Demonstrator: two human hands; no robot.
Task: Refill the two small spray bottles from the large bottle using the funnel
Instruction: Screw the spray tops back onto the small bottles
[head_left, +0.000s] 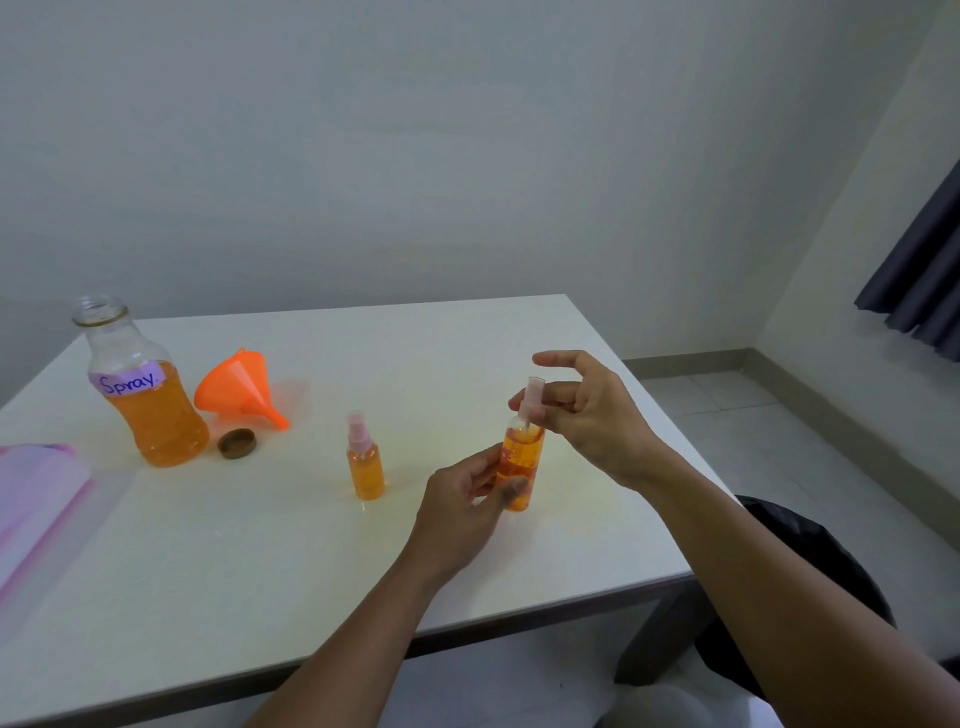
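Left hand (467, 499) grips the full spray bottle (519, 467) right of the funnel (239, 387) while right hand (587, 410) pinches its pump top (535, 400); a crooked thread could leak.

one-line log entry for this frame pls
left hand: holds spray bottle | right hand: on its pump head | second bottle: filled, capped | funnel: lying down | large bottle: open

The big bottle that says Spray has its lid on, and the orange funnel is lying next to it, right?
Not quite. The head view shows the big bottle open at the top; its lid lies on the table beside it. The orange funnel does lie on its side next to the bottle.
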